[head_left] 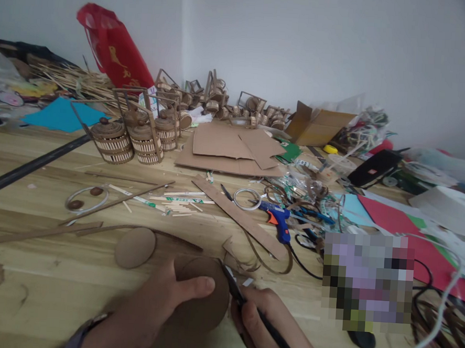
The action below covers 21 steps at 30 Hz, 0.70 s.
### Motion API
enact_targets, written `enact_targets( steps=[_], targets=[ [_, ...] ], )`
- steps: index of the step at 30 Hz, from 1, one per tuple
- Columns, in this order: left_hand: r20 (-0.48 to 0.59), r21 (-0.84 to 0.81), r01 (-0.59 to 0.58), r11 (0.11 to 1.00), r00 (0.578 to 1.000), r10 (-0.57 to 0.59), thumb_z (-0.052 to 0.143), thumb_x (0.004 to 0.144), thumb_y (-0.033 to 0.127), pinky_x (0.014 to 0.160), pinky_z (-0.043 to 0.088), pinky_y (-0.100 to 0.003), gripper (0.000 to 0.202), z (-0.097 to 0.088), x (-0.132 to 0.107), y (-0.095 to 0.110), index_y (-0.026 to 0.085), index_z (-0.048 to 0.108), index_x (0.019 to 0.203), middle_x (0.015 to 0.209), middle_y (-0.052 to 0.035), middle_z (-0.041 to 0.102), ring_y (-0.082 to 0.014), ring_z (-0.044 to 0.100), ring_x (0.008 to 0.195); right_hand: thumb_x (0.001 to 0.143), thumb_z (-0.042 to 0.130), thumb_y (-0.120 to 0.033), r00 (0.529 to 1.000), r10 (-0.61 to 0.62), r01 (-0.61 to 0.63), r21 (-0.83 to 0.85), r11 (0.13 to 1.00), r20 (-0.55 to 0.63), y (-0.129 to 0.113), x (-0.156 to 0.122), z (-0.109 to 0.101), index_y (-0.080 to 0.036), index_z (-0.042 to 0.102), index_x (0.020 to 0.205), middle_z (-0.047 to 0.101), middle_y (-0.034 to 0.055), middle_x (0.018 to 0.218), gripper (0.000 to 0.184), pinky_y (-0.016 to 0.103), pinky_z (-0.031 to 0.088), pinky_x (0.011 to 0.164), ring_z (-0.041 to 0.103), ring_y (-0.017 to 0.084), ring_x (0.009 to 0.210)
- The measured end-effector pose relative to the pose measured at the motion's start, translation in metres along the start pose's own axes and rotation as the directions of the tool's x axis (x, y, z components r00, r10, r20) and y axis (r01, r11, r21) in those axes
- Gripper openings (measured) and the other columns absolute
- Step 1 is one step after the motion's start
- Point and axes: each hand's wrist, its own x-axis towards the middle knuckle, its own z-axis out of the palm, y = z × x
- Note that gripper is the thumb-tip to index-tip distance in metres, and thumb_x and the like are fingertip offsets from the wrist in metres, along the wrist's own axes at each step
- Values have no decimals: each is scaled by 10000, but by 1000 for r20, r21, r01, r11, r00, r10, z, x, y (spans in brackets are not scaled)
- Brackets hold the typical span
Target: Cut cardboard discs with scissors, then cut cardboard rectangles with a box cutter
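My left hand [170, 296] grips a round brown cardboard piece [208, 311], its thumb lying across the top and the other fingers hidden beneath or behind. A slim black pen-like tool [274, 331] is in my right hand [258, 309], fingers closed around it. Its tip meets the upper right edge of the round piece; whether it is a pen or a craft knife I cannot tell. Just beyond my left hand lies a flat cardboard disc [135, 248]. Curled cardboard scraps [235, 255] lie past the tool's tip.
A blue glue gun [280, 221] with its cord lies beyond my right hand, near a long cardboard strip [238, 216]. Small wooden sticks [179, 208] are scattered mid-table. Small handled baskets [112, 141] stand at back left, beside stacked cardboard sheets [222, 142]. A blurred patch [367, 282] sits right.
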Motion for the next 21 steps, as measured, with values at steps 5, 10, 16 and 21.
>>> enact_targets(
  steps=[5,10,16,21],
  targets=[
    [76,21,13,1000,997,-15,833,564,451,1005,523,-471,651,-5,4,-1,207,636,1135,1189,-100,779,-365,673,1186,914,242,-850,997,-66,62,-96,993,-39,-6,-1,1,-206,423,623,393,-22,608,729,262,261,512,418,115,574],
    [98,50,-7,999,995,2,821,602,443,956,543,-446,553,-6,3,3,245,677,1098,1137,-43,800,-344,695,1148,899,248,-865,1000,-2,1,-67,998,-18,-10,-3,1,-225,391,645,336,-52,527,704,255,184,437,330,93,473],
    [70,68,-1,998,998,-4,836,579,458,966,540,-474,558,-6,3,4,251,693,1077,1147,-54,797,-361,699,1135,877,246,-888,1000,0,-1,-65,998,-22,-10,-3,1,-220,375,619,325,-50,533,727,254,191,452,313,91,493],
    [59,82,-13,997,998,8,806,613,583,983,535,-479,620,-5,4,6,221,693,1103,1228,-100,765,-378,648,1229,877,278,-884,999,-14,12,-36,999,-33,-4,-3,1,-221,377,618,316,-56,507,719,248,166,419,287,81,457]
  ],
)
